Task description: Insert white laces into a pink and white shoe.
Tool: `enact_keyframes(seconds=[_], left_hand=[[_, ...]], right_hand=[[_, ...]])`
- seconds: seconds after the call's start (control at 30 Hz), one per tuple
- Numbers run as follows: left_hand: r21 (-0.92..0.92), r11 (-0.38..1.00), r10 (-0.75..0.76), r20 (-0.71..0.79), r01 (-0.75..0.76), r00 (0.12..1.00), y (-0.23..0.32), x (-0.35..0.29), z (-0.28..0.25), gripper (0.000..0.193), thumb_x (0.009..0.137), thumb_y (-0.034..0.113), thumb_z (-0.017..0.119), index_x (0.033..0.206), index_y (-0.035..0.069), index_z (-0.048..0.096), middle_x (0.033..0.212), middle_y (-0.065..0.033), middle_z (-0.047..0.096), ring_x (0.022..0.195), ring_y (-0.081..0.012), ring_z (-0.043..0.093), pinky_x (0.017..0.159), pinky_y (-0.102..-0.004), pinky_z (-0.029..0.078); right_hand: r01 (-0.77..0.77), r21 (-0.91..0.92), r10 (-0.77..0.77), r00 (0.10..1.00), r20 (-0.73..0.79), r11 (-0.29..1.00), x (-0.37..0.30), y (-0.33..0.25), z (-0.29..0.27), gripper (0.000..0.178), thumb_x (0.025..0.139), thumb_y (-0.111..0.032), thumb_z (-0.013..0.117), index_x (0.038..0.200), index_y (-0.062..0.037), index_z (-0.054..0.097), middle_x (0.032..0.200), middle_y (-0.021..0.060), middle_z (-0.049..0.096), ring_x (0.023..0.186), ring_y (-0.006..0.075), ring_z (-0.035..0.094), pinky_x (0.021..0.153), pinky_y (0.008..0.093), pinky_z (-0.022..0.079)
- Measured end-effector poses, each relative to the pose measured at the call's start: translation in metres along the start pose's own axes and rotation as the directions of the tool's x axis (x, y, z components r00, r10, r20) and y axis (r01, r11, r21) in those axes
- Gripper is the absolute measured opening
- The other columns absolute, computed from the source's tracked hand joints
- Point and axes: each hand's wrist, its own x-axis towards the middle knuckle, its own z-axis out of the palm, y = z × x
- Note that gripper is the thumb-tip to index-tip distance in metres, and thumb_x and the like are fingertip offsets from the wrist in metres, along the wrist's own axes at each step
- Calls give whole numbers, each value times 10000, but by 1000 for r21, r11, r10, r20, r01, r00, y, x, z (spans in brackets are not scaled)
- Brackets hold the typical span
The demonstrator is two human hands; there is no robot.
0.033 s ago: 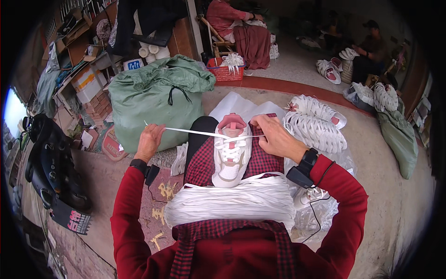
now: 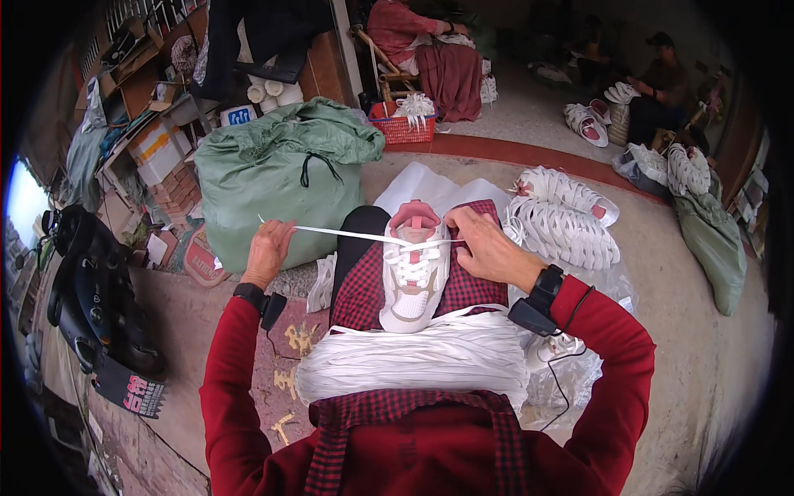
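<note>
A white sneaker point(image 2: 411, 277) with beige trim and a pink lining rests on my lap, its toe toward me. A flat white shoelace point(image 2: 343, 234) crosses over its upper eyelets and stretches out to both sides. My left hand point(image 2: 270, 248) pinches the long side of the lace, and a short tip sticks up past the fingers. Close beside the shoe's collar, my right hand point(image 2: 488, 246) grips the other side, its fingers partly hidden. A thick bundle of white laces point(image 2: 413, 364) lies across my lap, over the red-and-black checked apron point(image 2: 356, 285).
Several laced white sneakers point(image 2: 566, 227) are lined up on plastic at my right. A large green sack point(image 2: 281, 186) stands front left, with a red basket point(image 2: 403, 128) of laces beyond it. Other people sit at the back. A dark scooter point(image 2: 99, 289) is at far left.
</note>
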Motion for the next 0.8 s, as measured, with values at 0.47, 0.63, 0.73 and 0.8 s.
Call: enact_keyframes(seconds=[0.47, 0.63, 0.73, 0.8], left_hand=[[38, 996, -78, 24, 77, 997, -22, -12, -6, 139, 910, 98, 638, 1022, 40, 695, 824, -174, 618, 795, -384, 596, 727, -452, 478], [31, 997, -66, 37, 65, 997, -23, -9, -2, 137, 908, 102, 638, 1015, 39, 697, 827, -175, 623, 799, -385, 600, 731, -452, 479], [65, 996, -68, 39, 65, 997, -24, -3, 0, 135, 904, 113, 643, 1007, 46, 701, 836, -162, 628, 809, -376, 604, 735, -447, 486], [107, 992, -78, 47, 73, 996, -23, -6, -5, 133, 902, 123, 647, 1000, 53, 704, 843, -149, 633, 819, -368, 607, 738, -443, 493]], right_hand=[[224, -332, -146, 958, 246, 916, -26, 51, -52, 129, 888, -113, 572, 1005, -87, 525, 847, 101, 594, 695, 320, 647, 571, 446, 510], [-162, -770, 246, 969, -6, 617, -78, 109, -101, 271, 848, -67, 590, 1116, -52, 562, 1047, 158, 608, 973, 351, 605, 766, 478, 487], [-322, -774, 245, 944, -220, 545, -69, 93, -87, 407, 806, -61, 626, 1208, -32, 566, 1136, 179, 577, 1104, 350, 537, 884, 467, 439], [-193, -465, 122, 976, -179, 864, -41, 43, -62, 466, 795, -34, 622, 1253, -25, 537, 1169, 191, 556, 1126, 349, 517, 946, 469, 401]])
